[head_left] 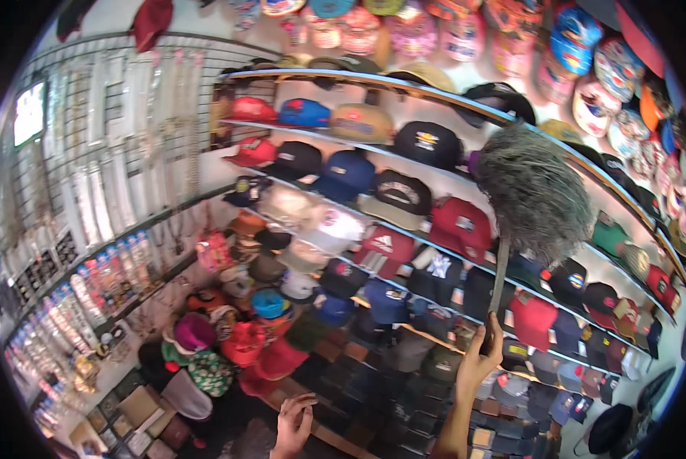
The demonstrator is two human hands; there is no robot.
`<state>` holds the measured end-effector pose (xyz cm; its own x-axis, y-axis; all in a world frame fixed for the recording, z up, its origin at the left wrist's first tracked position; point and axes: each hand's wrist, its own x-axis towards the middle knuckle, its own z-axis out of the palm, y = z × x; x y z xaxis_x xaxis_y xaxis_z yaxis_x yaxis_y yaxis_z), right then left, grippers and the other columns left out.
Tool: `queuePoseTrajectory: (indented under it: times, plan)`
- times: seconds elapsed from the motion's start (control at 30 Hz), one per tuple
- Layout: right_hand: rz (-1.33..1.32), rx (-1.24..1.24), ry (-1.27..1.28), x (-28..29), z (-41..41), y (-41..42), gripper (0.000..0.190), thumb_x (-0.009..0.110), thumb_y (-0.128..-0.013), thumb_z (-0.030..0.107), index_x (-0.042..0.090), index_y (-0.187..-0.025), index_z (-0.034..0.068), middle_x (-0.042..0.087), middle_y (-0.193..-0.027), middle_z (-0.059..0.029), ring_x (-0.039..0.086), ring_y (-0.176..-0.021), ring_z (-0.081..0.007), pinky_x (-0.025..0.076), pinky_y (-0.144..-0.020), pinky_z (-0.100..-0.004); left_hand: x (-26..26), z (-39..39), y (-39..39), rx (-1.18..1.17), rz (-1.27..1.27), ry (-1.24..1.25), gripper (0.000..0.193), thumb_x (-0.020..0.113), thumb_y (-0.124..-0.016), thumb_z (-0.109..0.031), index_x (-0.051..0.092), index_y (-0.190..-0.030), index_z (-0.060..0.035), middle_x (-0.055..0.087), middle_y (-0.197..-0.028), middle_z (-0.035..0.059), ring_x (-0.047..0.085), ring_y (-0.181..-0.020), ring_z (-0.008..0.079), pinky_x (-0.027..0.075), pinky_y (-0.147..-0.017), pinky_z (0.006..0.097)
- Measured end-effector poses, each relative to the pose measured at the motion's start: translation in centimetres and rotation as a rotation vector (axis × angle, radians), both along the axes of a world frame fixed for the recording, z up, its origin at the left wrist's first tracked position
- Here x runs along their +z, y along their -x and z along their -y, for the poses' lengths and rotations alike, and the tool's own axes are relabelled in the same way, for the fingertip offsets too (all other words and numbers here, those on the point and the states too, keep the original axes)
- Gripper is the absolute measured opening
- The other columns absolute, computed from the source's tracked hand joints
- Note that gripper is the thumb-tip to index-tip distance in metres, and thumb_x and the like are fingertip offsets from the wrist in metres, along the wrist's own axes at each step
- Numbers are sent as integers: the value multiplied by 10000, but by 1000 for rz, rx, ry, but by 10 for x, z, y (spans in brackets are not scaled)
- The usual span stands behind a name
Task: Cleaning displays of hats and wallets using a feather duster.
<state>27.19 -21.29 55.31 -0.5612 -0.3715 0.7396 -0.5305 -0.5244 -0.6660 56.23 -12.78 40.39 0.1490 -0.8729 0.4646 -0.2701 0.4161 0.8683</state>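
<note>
My right hand (482,354) grips the thin handle of a fluffy grey duster (532,189), raised upright. The duster's head covers part of the upper cap shelves, below the top shelf edge (377,77). Close to it are a black cap with an emblem (428,143) and a dark red cap (461,228). My left hand (295,421) is low in the middle, fingers curled and apart from the shelves, with nothing seen in it. Behind it lie dark wallets (389,396) in rows and a red hat (280,358).
Shelves of baseball caps run across the wall, with more colourful caps (575,40) hanging above. To the left, a wire grid (199,63) holds packaged necklaces. Bucket hats, among them a magenta one (194,331), and small boxes (142,407) stand at the lower left.
</note>
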Motion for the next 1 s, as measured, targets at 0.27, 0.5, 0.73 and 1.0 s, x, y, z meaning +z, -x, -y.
queuePoseTrajectory:
  times: [0.27,0.5,0.73,1.0]
  plan:
    - [-225,146,-39,14,78,-156,293,588,-912,108,611,-1168,-34,664,-1112,-167,636,-986,-199,464,-850,-306,-57,-36,-112,338,-102,11,182,508,-899,-24,610,-1042,25,596,-1110,167,571,-1032,284,445,-897,352]
    - [-261,255,2,14,165,-267,293,587,-910,112,619,-1175,-8,664,-1101,-184,646,-1023,-225,471,-867,-314,-65,-22,-178,480,-88,-54,175,539,-888,-42,604,-1035,28,617,-1043,175,585,-978,302,450,-868,368]
    - [-248,301,122,27,257,-380,289,594,-894,98,629,-1170,17,689,-909,-152,574,-687,-126,467,-649,-288,-68,50,-266,673,-56,-52,176,521,-913,-50,614,-1049,12,632,-998,164,595,-951,284,456,-842,369]
    - [-197,536,128,51,336,-501,264,611,-871,131,654,-1115,39,673,-1020,-181,658,-935,-335,506,-783,-373,-47,135,-380,607,114,-59,216,500,-951,-61,618,-1123,-4,636,-1071,143,610,-983,253,485,-818,355]
